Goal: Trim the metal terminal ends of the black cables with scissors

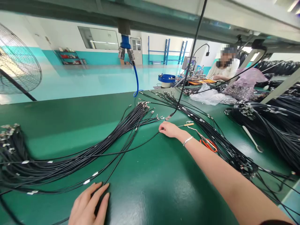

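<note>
My right hand (169, 129) pinches the end of a black cable (142, 143) above the green table, with fingers closed. The cable runs left from the fingertips over a bundle of black cables (112, 136) whose metal-tipped ends gather just left of this hand. Near the front edge, my left hand (90, 204) is loosely curled over a black cable that passes beneath its fingers; its grip is partly hidden. A hanging black cord with a metal connector (168, 117) ends just above my right hand. Beside my wrist lie orange-handled scissors (208, 144) and a yellow-handled tool (188, 124).
More cables (203, 122) spread to the right, alongside a large coil pile (269, 125) and a brush (253, 139). Another cable heap (14, 150) sits at left. A blue air hose (136, 78) hangs overhead. Plastic bags (211, 95) and a seated co-worker (225, 67) are beyond.
</note>
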`<move>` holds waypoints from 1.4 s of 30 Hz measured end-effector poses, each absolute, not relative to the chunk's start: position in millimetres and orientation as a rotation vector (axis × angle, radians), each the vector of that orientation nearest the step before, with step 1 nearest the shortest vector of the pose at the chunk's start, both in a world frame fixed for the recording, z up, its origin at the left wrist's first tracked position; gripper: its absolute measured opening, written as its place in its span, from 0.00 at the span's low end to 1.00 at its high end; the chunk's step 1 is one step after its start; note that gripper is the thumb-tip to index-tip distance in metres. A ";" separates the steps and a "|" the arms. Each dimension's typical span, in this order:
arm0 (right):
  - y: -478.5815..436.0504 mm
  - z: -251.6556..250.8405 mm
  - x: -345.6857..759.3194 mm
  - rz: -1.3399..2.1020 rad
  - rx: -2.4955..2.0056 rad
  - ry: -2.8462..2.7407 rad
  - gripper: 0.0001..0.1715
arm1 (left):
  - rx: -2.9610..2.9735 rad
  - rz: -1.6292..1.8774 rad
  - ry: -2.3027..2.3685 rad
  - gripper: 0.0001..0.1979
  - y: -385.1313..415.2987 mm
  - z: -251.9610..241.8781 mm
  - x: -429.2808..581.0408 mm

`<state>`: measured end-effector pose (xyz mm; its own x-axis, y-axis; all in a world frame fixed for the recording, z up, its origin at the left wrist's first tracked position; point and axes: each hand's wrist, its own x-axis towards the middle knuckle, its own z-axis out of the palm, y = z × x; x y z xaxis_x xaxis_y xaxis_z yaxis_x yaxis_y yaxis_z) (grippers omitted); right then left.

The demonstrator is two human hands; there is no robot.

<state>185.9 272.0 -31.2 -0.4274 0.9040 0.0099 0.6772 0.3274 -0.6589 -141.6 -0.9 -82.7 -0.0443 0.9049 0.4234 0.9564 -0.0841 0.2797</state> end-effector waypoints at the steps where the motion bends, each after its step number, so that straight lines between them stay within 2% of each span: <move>1: 268.8 -26.8 187.7 0.885 -1.397 -2.178 0.10 | -2.095 -0.796 -2.063 0.14 -0.3 -80.9 -140.3; 6: 208.4 0.2 212.0 1.250 -1.319 -1.831 0.10 | -2.084 -0.898 -2.090 0.15 3.0 -72.4 -133.1; 12: 98.4 38.2 224.9 1.602 -1.017 -1.510 0.18 | -2.162 -1.196 -1.961 0.11 -10.8 -25.7 -82.8; 14: 71.0 46.0 216.9 1.706 -0.914 -1.428 0.17 | -2.250 -1.310 -1.801 0.10 -21.5 -4.5 -54.9; 17: 41.3 52.9 201.2 1.856 -0.771 -1.303 0.15 | -2.365 -1.433 -1.592 0.15 -34.4 20.3 -16.5; 20: 22.4 56.5 189.3 1.900 -0.727 -1.284 0.13 | -2.414 -1.608 -1.520 0.16 -41.0 32.0 6.3; 28: -1.0 55.1 175.3 1.938 -0.665 -1.258 0.10 | -2.292 -2.212 -1.733 0.08 -59.8 33.6 12.9; 32: -6.7 53.6 168.2 1.975 -0.688 -1.211 0.11 | -2.119 -2.411 -1.788 0.09 -66.5 28.6 12.9; 36: -8.2 53.8 163.0 2.063 -0.728 -1.106 0.12 | -2.114 -2.470 -1.684 0.14 -69.4 24.5 12.8; 42: -7.5 49.6 159.5 2.159 -0.717 -1.000 0.12 | -2.221 -2.337 -1.556 0.17 -71.0 21.5 7.5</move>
<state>159.5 -7.5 49.6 -0.6429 0.7385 -0.2033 -0.3223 -0.5016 -0.8028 7.5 -71.0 21.5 -0.1722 0.7908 0.5873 0.2367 -0.5455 0.8040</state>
